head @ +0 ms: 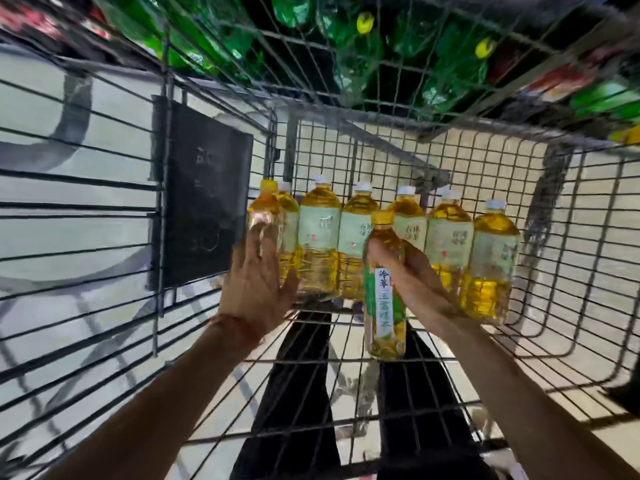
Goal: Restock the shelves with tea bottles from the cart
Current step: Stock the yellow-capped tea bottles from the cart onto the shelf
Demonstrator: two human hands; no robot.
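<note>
Tea bottle with the green label: our right hand is wrapped round its upper body, fingers curled just under the yellow cap. Left hand has its fingers straight, tips touching the end bottle of the row just beyond both sets of fingers. We'd close the left round that bottle before lifting, then bring both straight up. Watch the cart wire wall and black panel just left of the left fingertips. Blurred green bottles sit well beyond, past the far rim.
</note>
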